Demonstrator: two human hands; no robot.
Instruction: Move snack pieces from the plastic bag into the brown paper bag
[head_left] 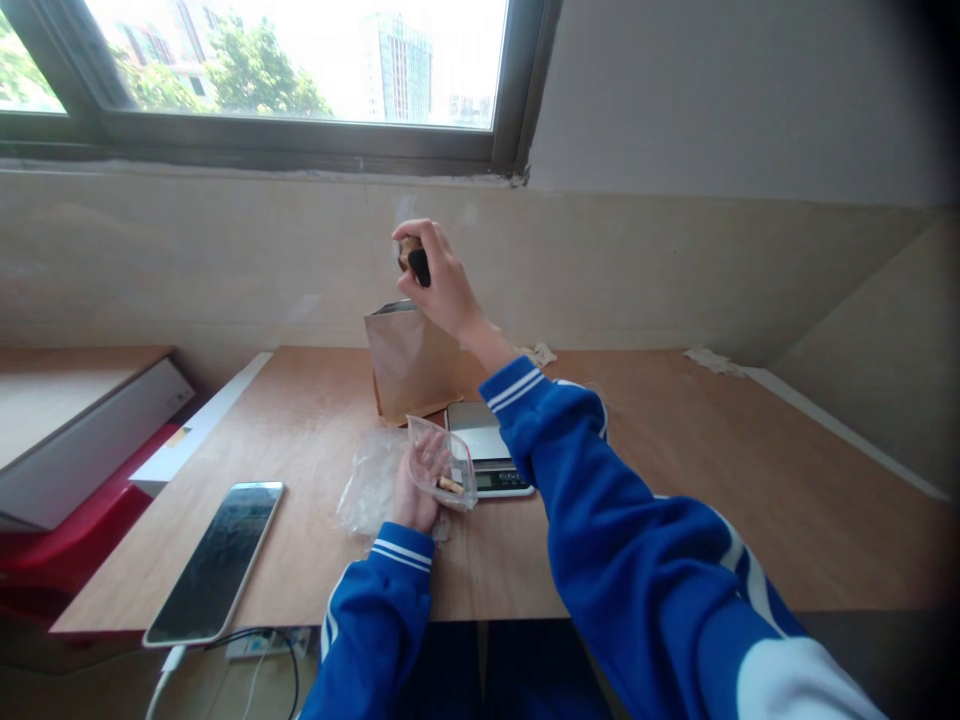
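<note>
My left hand [420,480] is closed round a small clear zip bag [463,462], its mouth spread apart and its fingers showing through the plastic. A few light-brown stick-like pieces [450,485] lie inside. Raised above a brown paper bag [412,360], my right hand [442,280] has its thumb and fingers curled round a small brown and black thing [417,262], whose kind I cannot make out. The paper bag stands upright with its top open. Beside the left hand sits a kitchen scale [480,435], partly hidden by the right sleeve.
Crumpled clear plastic bags [371,485] lie left of my left hand. A phone [217,560] with a white charging cable [171,665] rests at the table's front left. The wooden table [720,480] meets a tiled wall below a window. A red stool [82,530] stands at left.
</note>
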